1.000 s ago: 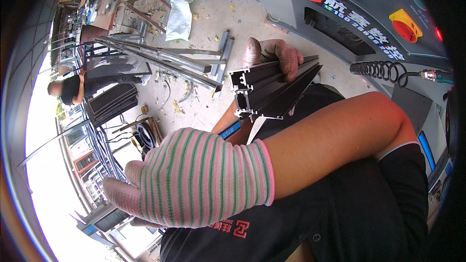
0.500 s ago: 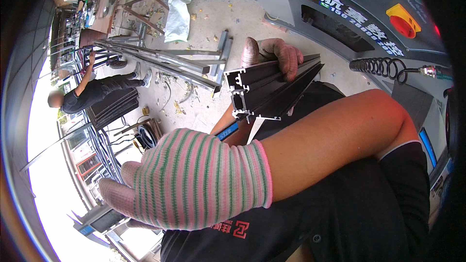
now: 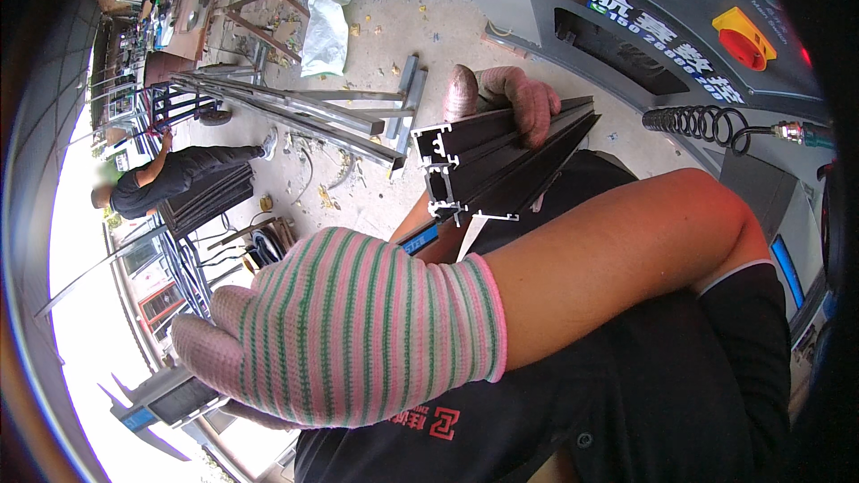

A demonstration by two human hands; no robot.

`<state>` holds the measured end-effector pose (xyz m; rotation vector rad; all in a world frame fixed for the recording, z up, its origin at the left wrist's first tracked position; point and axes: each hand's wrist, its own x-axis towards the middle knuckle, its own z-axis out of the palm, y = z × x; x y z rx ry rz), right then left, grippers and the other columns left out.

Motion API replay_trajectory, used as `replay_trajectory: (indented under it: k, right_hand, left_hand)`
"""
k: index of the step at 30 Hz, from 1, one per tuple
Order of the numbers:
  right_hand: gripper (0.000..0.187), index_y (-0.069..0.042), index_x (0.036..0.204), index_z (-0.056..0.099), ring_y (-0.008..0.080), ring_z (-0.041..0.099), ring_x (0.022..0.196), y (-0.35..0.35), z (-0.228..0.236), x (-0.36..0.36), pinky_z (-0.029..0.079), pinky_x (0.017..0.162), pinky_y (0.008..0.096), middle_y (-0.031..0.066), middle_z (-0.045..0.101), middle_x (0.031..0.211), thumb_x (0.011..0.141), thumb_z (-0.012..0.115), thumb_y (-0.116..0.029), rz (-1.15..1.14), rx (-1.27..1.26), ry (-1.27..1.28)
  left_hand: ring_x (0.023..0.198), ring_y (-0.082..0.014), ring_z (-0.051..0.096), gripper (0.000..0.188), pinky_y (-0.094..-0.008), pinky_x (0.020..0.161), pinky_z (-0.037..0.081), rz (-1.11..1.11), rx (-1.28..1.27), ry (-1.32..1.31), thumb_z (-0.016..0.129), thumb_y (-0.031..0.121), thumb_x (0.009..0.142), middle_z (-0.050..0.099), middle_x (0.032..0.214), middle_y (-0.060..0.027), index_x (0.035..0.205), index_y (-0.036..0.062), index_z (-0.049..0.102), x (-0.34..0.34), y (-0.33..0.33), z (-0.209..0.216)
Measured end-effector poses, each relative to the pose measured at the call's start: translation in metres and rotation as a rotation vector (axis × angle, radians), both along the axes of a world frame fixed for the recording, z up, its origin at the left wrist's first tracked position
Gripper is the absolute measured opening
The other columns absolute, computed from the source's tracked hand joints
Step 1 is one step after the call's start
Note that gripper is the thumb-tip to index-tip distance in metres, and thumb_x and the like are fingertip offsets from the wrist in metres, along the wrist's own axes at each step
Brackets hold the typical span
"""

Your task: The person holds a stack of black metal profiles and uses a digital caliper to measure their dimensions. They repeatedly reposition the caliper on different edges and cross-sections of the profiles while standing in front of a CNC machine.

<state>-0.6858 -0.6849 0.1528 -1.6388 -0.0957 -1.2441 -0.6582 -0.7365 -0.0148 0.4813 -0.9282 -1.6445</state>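
My left hand (image 3: pixel 521 100), in a pinkish glove, is closed over the upper edge of a bundle of black aluminium profiles (image 3: pixel 501 159). Their cut ends, with bare silver edges and hollow chambers, face left. My right forearm crosses below the profiles from the right. At its end, my right hand (image 3: pixel 358 331), in a pink, green and white striped glove, curls around what looks like a digital caliper (image 3: pixel 183 401). The caliper's pointed jaws and dark display stick out past the fingers at lower left, and a blue-marked part of its beam shows above the wrist. My right hand covers the middle.
A grey machine panel (image 3: pixel 537 18) with a red-and-yellow rotary switch (image 3: pixel 744 38) and a coiled black hose (image 3: pixel 693 125) stands at upper right. Metal bars (image 3: pixel 295 107) lie on a stand at upper left. A co-worker (image 3: pixel 179 174) in dark clothes stands beyond, beside stacked dark profiles (image 3: pixel 215 201).
My right hand has shifted slightly left with the caliper, and more of its jaws shows. My left hand and the profiles have hardly moved. The co-worker's arm and head have changed position.
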Motion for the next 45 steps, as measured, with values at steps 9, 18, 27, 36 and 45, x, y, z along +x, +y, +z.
replay_trajectory:
  k: [9, 18, 27, 36, 45]
  right_hand:
    - [0.046, 0.002, 0.124, 0.052, 0.0237, 0.064, 0.061, -0.006, 0.003, -0.008, 0.049, 0.048, 0.0366, 0.0098, 0.064, 0.091, 0.093, 0.067, -0.029, -0.002, -0.019, 0.068]
    - [0.041, 0.001, 0.115, 0.054, 0.0241, 0.067, 0.061, -0.011, 0.006, -0.012, 0.049, 0.045, 0.0349, 0.0099, 0.065, 0.084, 0.093, 0.068, -0.03, -0.056, -0.051, 0.056]
    - [0.048, 0.008, 0.132, 0.051, 0.0238, 0.066, 0.06, 0.011, -0.009, 0.018, 0.051, 0.046, 0.0346, 0.0122, 0.064, 0.082, 0.099, 0.057, -0.026, -0.137, 0.084, -0.275]
    - [0.048, 0.007, 0.133, 0.052, 0.0243, 0.066, 0.065, 0.026, -0.022, 0.015, 0.052, 0.051, 0.0352, 0.012, 0.064, 0.085, 0.098, 0.058, -0.026, -0.079, 0.085, -0.186]
    - [0.049, 0.006, 0.134, 0.053, 0.0248, 0.065, 0.07, 0.019, -0.019, 0.01, 0.052, 0.056, 0.0359, 0.0118, 0.064, 0.088, 0.098, 0.058, -0.025, -0.056, 0.074, -0.178]
  left_hand:
    - [0.064, -0.0203, 0.049, 0.075, -0.037, 0.096, 0.038, -0.034, 0.011, 0.032, 0.025, 0.071, 0.105, 0.054, 0.062, -0.0059, 0.075, 0.0097, 0.055, 0.001, -0.003, -0.002]
    - [0.064, -0.0208, 0.05, 0.075, -0.0378, 0.096, 0.038, -0.023, -0.019, 0.007, 0.025, 0.071, 0.105, 0.055, 0.062, -0.0065, 0.074, 0.0098, 0.054, 0.005, -0.003, -0.004]
    - [0.065, -0.0206, 0.05, 0.076, -0.0376, 0.096, 0.039, -0.061, -0.056, 0.019, 0.023, 0.072, 0.105, 0.055, 0.062, -0.0061, 0.074, 0.0098, 0.054, 0.004, -0.009, -0.007]
    - [0.064, -0.0205, 0.05, 0.075, -0.0373, 0.095, 0.038, -0.057, -0.059, 0.02, 0.023, 0.072, 0.105, 0.057, 0.063, -0.0066, 0.074, 0.0103, 0.055, 0.001, -0.011, -0.011]
    - [0.062, -0.02, 0.051, 0.076, -0.0374, 0.096, 0.038, -0.054, -0.048, 0.016, 0.023, 0.072, 0.105, 0.056, 0.062, -0.0062, 0.074, 0.0103, 0.055, 0.001, -0.01, -0.009]
